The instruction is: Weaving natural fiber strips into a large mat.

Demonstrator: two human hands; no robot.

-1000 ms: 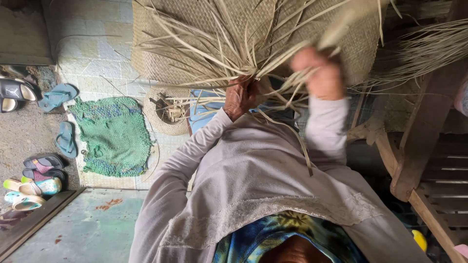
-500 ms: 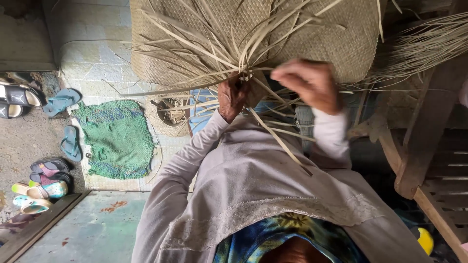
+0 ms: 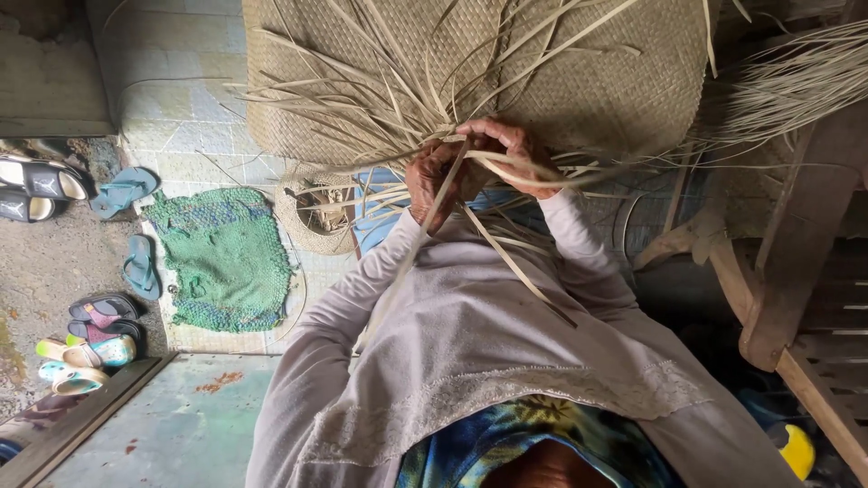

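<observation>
Head view, left hand point(image 3: 432, 176) and right hand point(image 3: 506, 154) pinching leaf strips point(image 3: 425, 217), one woven mat point(image 3: 561, 72), one green rug point(image 3: 221, 258).

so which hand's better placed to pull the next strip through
Right, probably. The right hand has a bent strip curled under its fingers. The left hand is clenched on the weave edge beside it, seemingly pinning it, so its grip looks busy.

a home doorstep used for weaving: sandals point(image 3: 81, 339) by the threshold, green floor mat point(image 3: 221, 258), woven mat point(image 3: 579, 63), wooden bench point(image 3: 805, 298).
</observation>
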